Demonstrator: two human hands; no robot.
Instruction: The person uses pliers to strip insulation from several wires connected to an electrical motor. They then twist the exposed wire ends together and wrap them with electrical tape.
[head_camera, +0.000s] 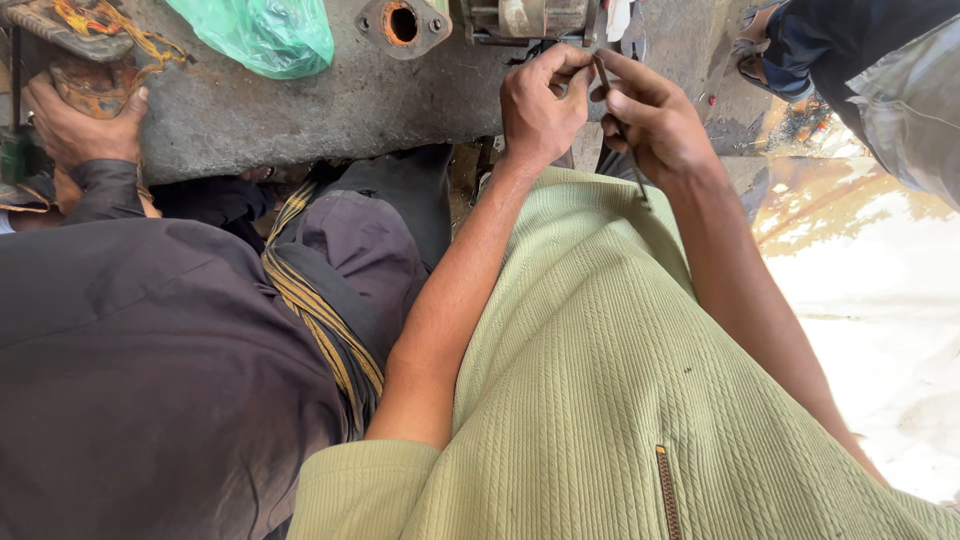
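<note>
While the grey, stained concrete slab (330, 100) bore a crumpled translucent green plastic bag (262, 32) at its far edge, a rusty round-holed metal flange (402, 24) lay just beside it. The left hand (540, 105) and right hand (650, 120) both pinched a thin dark metal rod (612, 105), fingers curled shut, near the slab's front edge.

Pretty cramped: metal machine parts (520, 18) crowded the surface (330, 100) right ahead, green bag (262, 35) sat left, only open gray patch lay between.
</note>
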